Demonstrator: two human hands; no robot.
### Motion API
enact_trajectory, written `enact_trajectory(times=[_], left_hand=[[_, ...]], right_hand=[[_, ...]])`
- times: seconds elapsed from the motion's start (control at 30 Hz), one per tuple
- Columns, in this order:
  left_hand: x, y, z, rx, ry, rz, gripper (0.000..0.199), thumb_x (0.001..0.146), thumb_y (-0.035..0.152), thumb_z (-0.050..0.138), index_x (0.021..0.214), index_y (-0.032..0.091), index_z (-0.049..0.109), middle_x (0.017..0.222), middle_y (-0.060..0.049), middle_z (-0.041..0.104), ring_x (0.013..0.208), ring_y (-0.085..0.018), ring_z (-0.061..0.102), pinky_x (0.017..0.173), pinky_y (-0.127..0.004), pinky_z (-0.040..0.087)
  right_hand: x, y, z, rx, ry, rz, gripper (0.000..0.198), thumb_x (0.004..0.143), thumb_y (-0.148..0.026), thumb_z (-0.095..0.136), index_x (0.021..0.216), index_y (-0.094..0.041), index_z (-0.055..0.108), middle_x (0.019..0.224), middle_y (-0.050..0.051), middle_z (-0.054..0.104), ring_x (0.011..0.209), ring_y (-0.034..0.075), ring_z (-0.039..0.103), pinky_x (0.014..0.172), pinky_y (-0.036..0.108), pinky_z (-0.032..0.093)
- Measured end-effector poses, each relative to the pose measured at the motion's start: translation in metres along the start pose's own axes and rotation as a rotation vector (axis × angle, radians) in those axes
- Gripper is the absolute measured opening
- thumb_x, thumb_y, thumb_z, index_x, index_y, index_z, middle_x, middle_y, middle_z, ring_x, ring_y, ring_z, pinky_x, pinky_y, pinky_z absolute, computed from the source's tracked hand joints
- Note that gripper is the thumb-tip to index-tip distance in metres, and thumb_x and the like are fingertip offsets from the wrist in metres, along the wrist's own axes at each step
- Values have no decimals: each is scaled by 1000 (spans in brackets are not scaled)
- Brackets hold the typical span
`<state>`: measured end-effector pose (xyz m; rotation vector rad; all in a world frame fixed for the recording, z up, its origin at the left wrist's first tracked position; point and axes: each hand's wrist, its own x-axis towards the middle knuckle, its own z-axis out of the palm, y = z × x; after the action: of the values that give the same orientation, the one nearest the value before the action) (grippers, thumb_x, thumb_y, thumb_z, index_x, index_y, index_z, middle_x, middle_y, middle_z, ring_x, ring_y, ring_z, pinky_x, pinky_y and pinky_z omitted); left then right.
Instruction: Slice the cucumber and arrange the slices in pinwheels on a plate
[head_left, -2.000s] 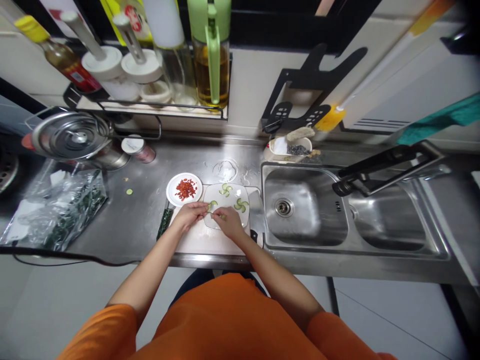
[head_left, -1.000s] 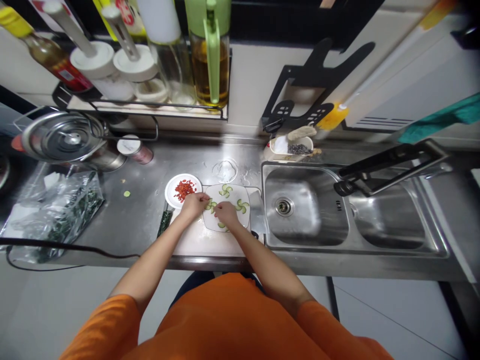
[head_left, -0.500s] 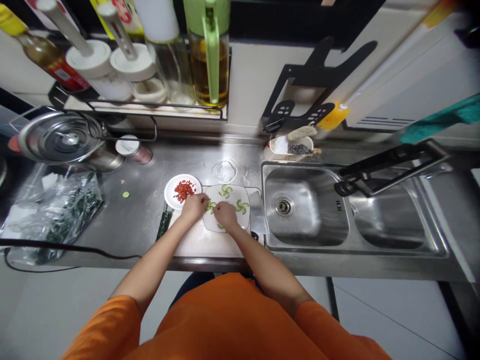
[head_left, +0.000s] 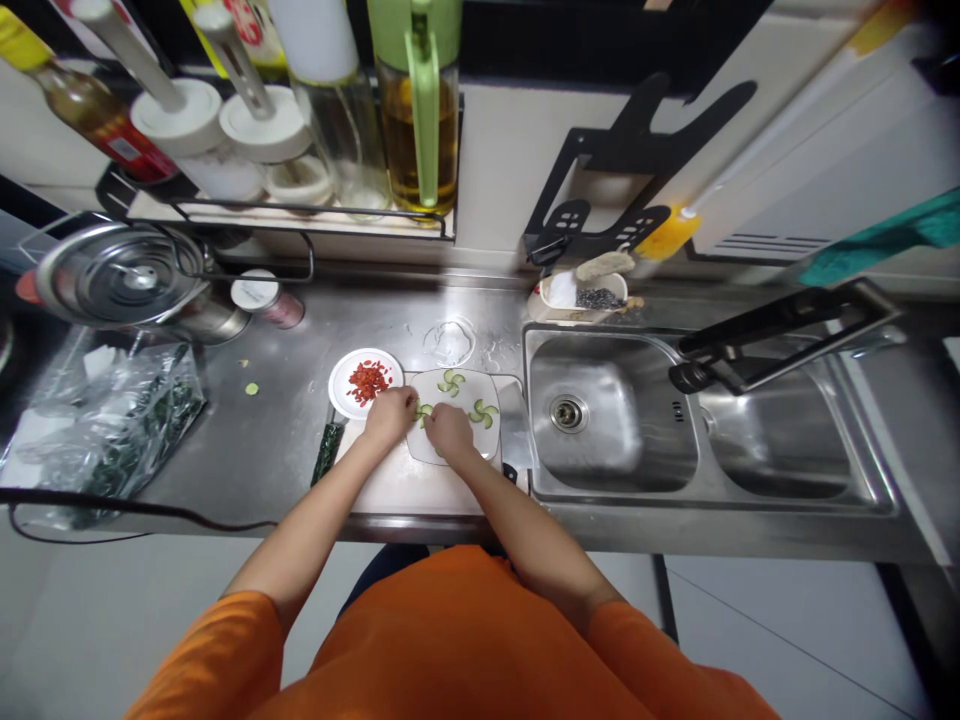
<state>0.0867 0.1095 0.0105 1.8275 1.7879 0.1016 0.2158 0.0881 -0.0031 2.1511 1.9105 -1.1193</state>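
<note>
Curved green cucumber slices (head_left: pixel 484 413) lie in small pinwheel groups on a white square plate (head_left: pixel 489 446). My left hand (head_left: pixel 390 416) is over the plate's left edge, its fingertips pinched together beside the left group; what is between them is too small to see. Facing it, my right hand (head_left: pixel 450 433) has curled fingers whose tips touch the cucumber slices (head_left: pixel 423 411) of that same group. It covers the front part of the plate. A round white plate (head_left: pixel 337 396) with chopped red pieces (head_left: pixel 368 381) stands just left of my left hand.
Under the square plate is a white cutting board (head_left: pixel 420 492); a knife blade (head_left: pixel 514 425) lies at its right. A dark green wrapped strip (head_left: pixel 328 452) borders its left side. Right is a double sink (head_left: pixel 611 400) with a black faucet (head_left: pixel 757 335). A plastic bag of greens (head_left: pixel 142 430) lies left.
My hands stay over the left cucumber group with only small finger shifts. The right hand has moved slightly left. Plates and slices elsewhere look unchanged.
</note>
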Motion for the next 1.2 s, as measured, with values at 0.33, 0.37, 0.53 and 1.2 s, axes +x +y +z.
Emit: enact_trajectory(times=[0.33, 0.37, 0.53, 1.2], left_hand=[[-2, 2, 1, 13, 0, -5, 23, 78, 17, 47, 87, 18, 68, 83, -8, 68, 75, -17, 58, 68, -24, 39], [-2, 2, 2, 12, -1, -9, 23, 78, 16, 47, 87, 18, 68, 84, -7, 68, 76, -18, 59, 68, -24, 40], [-5, 1, 1, -18, 17, -26, 24, 78, 17, 47, 89, 19, 68, 86, -7, 69, 77, -18, 60, 69, -25, 41], [-10, -11, 3, -157, 86, -55, 24, 76, 22, 54, 96, 17, 67, 85, -5, 69, 78, -18, 61, 72, -26, 44]], right_hand=[[-7, 2, 0, -41, 40, -71, 16, 88, -26, 48, 93, -16, 60, 89, 8, 65, 84, 18, 59, 65, 25, 37], [-7, 2, 0, -40, 49, -78, 15, 88, -26, 48, 94, -17, 59, 90, 7, 65, 84, 18, 59, 65, 25, 36], [-8, 3, 4, -39, 51, -89, 14, 89, -23, 46, 96, -18, 57, 93, 6, 63, 84, 18, 57, 65, 25, 35], [-9, 7, 8, -7, 93, -107, 13, 89, -22, 46, 94, -18, 57, 91, 5, 62, 81, 17, 55, 65, 26, 33]])
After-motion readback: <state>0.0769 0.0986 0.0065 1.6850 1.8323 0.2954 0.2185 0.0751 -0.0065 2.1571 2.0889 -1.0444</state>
